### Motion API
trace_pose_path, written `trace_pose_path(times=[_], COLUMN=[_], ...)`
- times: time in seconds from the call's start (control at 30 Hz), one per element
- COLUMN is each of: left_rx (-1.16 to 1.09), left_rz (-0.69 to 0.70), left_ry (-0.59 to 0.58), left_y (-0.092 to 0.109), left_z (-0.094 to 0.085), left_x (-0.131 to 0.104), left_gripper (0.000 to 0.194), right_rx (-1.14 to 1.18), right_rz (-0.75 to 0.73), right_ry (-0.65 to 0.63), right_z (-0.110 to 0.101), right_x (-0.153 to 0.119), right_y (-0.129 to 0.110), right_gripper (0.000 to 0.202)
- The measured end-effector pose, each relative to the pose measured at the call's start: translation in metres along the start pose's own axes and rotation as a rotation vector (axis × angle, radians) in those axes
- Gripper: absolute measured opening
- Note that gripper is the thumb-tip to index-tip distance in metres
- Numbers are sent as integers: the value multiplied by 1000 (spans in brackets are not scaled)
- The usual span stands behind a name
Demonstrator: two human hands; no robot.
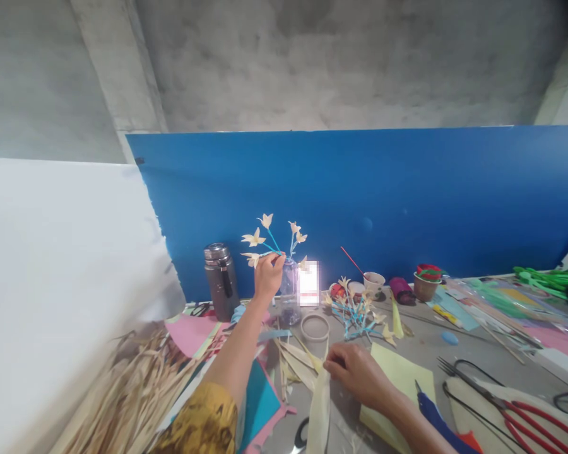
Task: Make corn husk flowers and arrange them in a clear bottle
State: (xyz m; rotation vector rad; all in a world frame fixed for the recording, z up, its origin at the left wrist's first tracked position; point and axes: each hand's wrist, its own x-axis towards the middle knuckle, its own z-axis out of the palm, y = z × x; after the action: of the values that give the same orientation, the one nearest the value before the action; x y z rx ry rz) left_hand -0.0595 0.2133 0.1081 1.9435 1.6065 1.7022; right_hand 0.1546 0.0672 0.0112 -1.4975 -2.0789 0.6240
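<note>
My left hand (269, 275) is raised at the mouth of a clear bottle (290, 296), its fingers pinched on a blue stem of handmade flowers. Pale star-shaped flowers (253, 238) fan out above this hand. Other cream flowers (294, 228) rise from the bottle on blue stems. Lower down, my right hand (355, 373) has curled fingers, closed at the upper end of a pale dried husk strip (319, 407). A roll of tape (315, 328) lies between the bottle and the right hand. More blue-stemmed flowers (355, 315) lie heaped beyond the right hand.
A grey thermos (221, 284) stands left of the bottle, behind a pile of dried husks (123, 391). Red-handled pliers (506, 403), a blue glue gun (438, 419) and yellow paper (402, 372) lie on the right. A blue panel (360, 183) closes off the back.
</note>
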Motion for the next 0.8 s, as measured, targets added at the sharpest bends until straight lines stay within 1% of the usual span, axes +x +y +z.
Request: trace_pose_path(times=[0.1,0.27,0.37,0.57,0.7,0.8], left_rx=[29,85,125,202,283,356], left_rz=[22,52,52,29,-32,-69], left_ry=[3,13,12,-27,-68,-132], left_y=[-2,-10,-15,-16,-13,-8], left_z=[4,9,11,15,9,-9], left_x=[-4,-11,-15,-22,-30,-37], left_gripper=[29,32,33,38,43,39], right_rx=[11,12,21,20,30,35], right_rz=[-14,-9,-4,-63,-94,-97], right_ry=[-7,-18,-36,-36,-34,-28], right_z=[1,0,1,6,6,3], right_x=[0,-2,-2,0,0,-2], right_y=[0,-3,-5,1,3,3], right_gripper=[18,17,17,17,17,16])
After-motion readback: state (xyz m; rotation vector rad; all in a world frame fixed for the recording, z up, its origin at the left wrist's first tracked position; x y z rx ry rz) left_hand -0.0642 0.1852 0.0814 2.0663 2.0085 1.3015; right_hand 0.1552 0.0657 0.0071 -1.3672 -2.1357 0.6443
